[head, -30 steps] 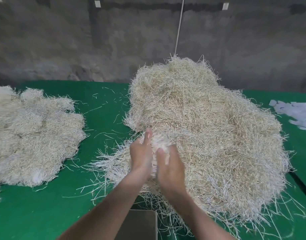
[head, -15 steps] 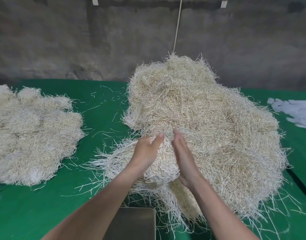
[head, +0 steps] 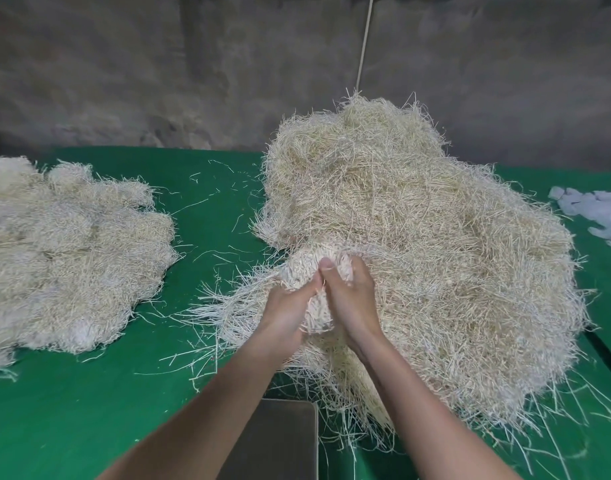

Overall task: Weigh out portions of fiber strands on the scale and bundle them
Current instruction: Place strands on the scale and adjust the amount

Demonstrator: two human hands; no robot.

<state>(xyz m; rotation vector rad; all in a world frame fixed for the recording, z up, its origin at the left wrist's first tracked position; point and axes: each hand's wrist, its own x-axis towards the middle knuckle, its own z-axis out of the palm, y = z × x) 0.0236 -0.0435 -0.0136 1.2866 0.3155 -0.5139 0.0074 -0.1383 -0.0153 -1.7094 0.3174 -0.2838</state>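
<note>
Grey concrete wall (head: pixel 158 71) behind, with a pale cord (head: pixel 364 43) hanging down it.

Green-covered bench (head: pixel 89 410) fills the lower view.

Main heap of fiber strands (head: pixel 435 244): straw-coloured, loose and tangled, on the bench centre to right. It peaks near the wall and spreads toward the near edge. Stray strands lie scattered on the green around it.

Second pile (head: pixel 65 258): paler and flatter, at the left of the bench, well apart from the main heap.

Scale (head: pixel 280 438): only a grey flat plate shows, at the near edge between the forearms. Its right side is just beside the heap's fringe. No display visible.

White crumpled items (head: pixel 598 209) at far right of the bench; cannot tell what they are.

Left hand (head: pixel 283 317) and right hand (head: pixel 352 303): close together at the heap's near-left edge, fingers curled round one bunch of strands (head: pixel 314 271), thumbs touching on top. The bunch stands roughly upright between the palms, its cut ends showing above the thumbs, against the heap and not on the scale.
</note>
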